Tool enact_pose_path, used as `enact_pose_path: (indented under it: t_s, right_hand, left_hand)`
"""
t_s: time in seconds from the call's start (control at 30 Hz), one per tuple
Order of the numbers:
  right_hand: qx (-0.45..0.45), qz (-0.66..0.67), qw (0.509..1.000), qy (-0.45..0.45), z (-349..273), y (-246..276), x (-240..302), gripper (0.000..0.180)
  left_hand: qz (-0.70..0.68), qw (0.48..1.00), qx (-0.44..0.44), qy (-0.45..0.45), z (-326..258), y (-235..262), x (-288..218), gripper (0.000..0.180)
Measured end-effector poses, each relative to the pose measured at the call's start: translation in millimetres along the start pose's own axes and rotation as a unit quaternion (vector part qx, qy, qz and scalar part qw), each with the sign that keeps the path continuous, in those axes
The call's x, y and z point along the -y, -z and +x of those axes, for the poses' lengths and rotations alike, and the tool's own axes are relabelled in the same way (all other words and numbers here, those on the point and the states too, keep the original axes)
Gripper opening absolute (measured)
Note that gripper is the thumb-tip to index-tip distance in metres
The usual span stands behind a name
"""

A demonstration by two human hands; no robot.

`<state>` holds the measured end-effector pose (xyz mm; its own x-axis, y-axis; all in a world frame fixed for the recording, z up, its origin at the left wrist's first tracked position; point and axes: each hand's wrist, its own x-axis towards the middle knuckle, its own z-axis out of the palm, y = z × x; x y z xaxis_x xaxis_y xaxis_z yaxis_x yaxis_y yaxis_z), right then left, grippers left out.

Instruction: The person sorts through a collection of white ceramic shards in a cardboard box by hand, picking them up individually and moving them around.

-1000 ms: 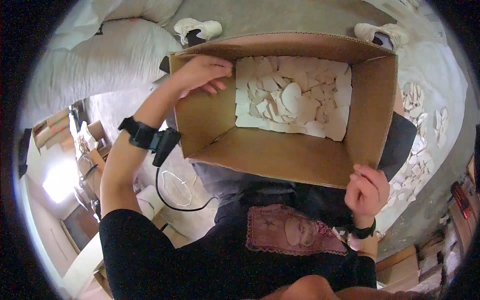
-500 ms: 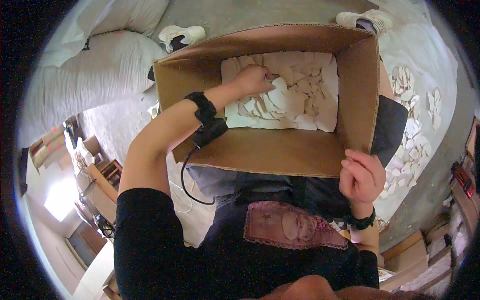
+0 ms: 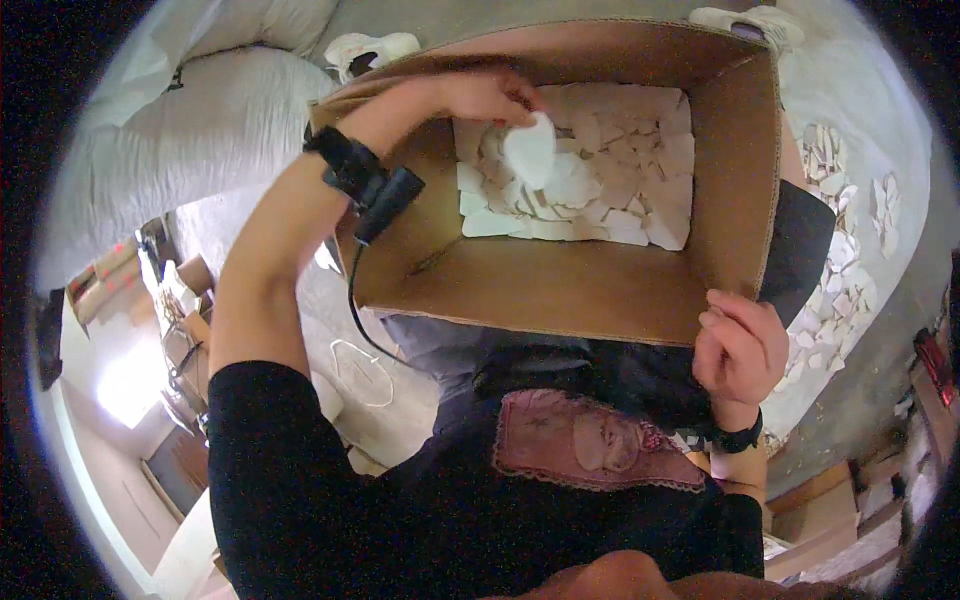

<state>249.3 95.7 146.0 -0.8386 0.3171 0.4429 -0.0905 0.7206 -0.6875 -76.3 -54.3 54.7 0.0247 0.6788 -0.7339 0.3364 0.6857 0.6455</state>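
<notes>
Newly lifted, upper centre: rounded white flake (image 3: 530, 150), left hand (image 3: 482, 96) pinching; right hand (image 3: 742, 350) grips open cardboard box (image 3: 570, 275), lower-right rim.

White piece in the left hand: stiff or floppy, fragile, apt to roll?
Probably stiff: the white piece shows no obvious droop, pinched at one edge by the left hand. Possibly brittle: irregular, angular fragments lie in the cardboard box below. Unlikely to roll: it looks flat, though blurred.

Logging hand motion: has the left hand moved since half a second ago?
Yes: judged against the cardboard box, the left hand moved toward the box's far wall.
</notes>
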Motion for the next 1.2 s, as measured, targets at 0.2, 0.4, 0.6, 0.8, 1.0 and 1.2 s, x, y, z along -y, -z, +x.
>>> enact_pose_path:
  t_s: [0.2, 0.4, 0.6, 0.8, 1.0, 1.2]
  right_hand:
    - [0.015, 0.012, 1.0, 0.01, -1, 2, -2, 0.027]
    - [0.019, 0.013, 1.0, 0.017, 0, 2, -3, 0.026]
    - [0.045, 0.063, 0.997, -0.026, -1, 5, 1, 0.026]
    - [0.05, 0.019, 0.998, 0.034, 4, 8, -1, 0.025]
    - [0.05, 0.021, 0.998, -0.026, -2, 6, 1, 0.026]
    - [0.027, 0.024, 0.999, 0.0, 0, 5, 0, 0.029]
  left_hand:
    - [0.342, 0.931, 0.115, -0.054, -4, -12, 30, 0.02]
    - [0.6, 0.773, 0.156, -0.133, 3, -59, 49, 0.014]
    - [0.588, 0.77, 0.215, -0.126, 3, -86, 59, 0.013]
    - [0.537, 0.809, 0.238, -0.031, -1, -103, 68, 0.018]
    - [0.429, 0.885, 0.181, 0.031, -14, -44, 43, 0.019]
    - [0.431, 0.902, 0.019, 0.011, -39, 3, 80, 0.016]
